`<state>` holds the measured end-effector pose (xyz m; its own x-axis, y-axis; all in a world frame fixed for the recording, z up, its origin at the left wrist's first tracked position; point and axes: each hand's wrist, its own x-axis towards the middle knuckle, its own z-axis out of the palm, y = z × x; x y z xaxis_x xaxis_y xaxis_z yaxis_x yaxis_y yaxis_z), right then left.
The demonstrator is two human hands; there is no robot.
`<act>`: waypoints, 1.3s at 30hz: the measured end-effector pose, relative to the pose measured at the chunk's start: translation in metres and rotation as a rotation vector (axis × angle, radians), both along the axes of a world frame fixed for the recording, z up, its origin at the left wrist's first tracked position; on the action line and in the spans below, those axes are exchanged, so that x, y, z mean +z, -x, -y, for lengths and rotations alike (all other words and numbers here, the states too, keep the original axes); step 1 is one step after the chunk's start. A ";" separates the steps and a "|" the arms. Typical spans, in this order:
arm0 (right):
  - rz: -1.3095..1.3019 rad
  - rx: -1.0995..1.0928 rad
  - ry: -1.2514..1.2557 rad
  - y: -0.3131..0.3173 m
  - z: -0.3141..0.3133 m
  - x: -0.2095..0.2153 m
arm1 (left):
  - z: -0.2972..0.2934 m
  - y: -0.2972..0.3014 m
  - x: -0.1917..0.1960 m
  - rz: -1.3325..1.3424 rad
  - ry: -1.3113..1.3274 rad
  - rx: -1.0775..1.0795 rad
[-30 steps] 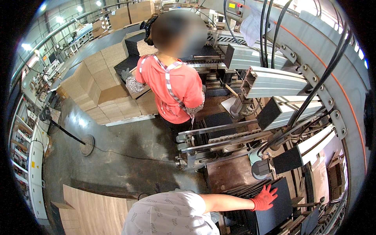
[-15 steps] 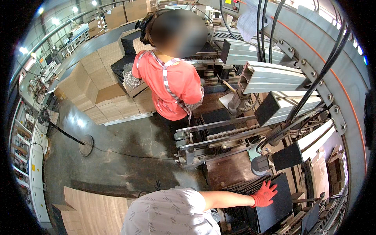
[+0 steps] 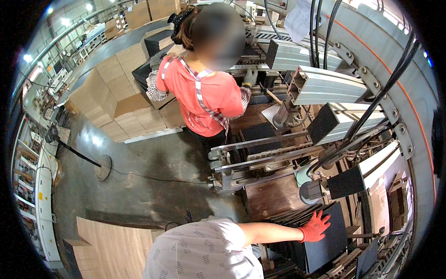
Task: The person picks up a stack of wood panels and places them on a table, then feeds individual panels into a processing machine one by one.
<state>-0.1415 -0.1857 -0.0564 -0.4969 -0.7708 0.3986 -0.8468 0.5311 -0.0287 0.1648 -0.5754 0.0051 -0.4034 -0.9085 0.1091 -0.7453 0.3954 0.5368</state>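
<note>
My right hand, in a red glove, reaches out to the right with its fingers spread. It rests against the face of a dark flat panel, its palm side hidden. Beside that panel, several thin dark panels stand close together on edge, leaning in a row. My right arm and white patterned sleeve come from the lower middle. My left hand is out of the picture.
A co-worker in a coral shirt stands ahead, one gloved hand at the machine. Metal rails jut out from the machine toward the floor. Aluminium beams and black cables hang at right. Wood-grain boards lie lower left; a stand's round base sits on the floor.
The co-worker's right gloved hand has moved forward to the machine, and their upper body has shifted slightly. My right hand stays on the dark panel, fingers still spread.
</note>
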 end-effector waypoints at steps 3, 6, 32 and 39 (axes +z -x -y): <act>-0.011 0.012 0.002 0.002 0.001 0.003 | 0.003 -0.001 -0.002 0.025 -0.018 -0.002; -0.018 0.009 0.004 0.003 -0.003 0.001 | 0.003 0.001 0.000 0.044 -0.028 -0.015; 0.093 -0.147 -0.088 0.002 -0.009 0.017 | 0.006 0.005 -0.008 0.051 0.012 0.001; 0.234 -0.301 -0.173 0.000 -0.007 0.018 | 0.006 0.001 -0.006 0.049 -0.004 -0.009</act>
